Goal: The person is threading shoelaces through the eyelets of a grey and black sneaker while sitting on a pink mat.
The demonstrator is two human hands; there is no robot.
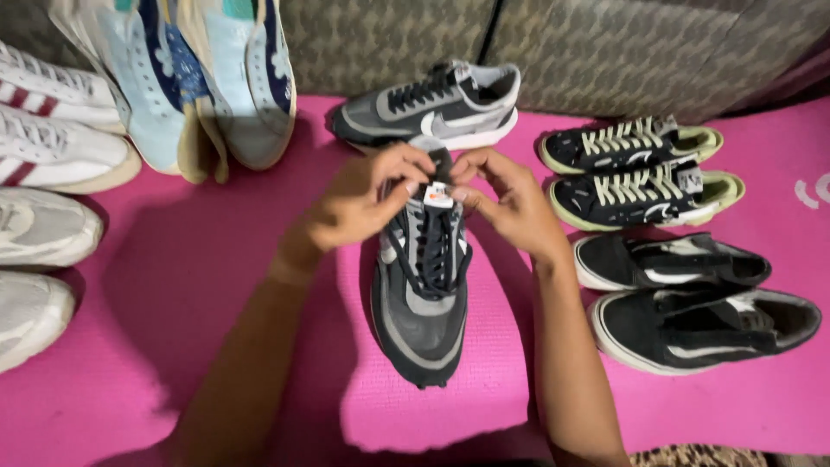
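A grey and black sneaker (pixel 421 298) lies in the middle of a pink mat (pixel 173 285), toe toward the camera, heel away. Its matching sneaker (pixel 428 108) lies on its side just beyond it, against a patterned cushion (pixel 605 52). To the right stand a pair of black shoes with pale green soles (pixel 644 169) and, nearer the camera, a pair of black slip-on style shoes (pixel 692 298). On the left sit white shoes with red stripes (pixel 52 130), two plain white shoes (pixel 35 268), and light blue shoes (pixel 199 78) propped soles-up. Nothing lies between the hands and the middle sneaker.

Both forearms reach in from the bottom edge and meet over the shoe's tongue. The left hand (pixel 359 203) has its grip pinched together on the laces (pixel 437 233) near the top of the tongue. The right hand (pixel 510 203) mirrors it, fingers curled, thumb and forefinger pressed on the laces from the other side.
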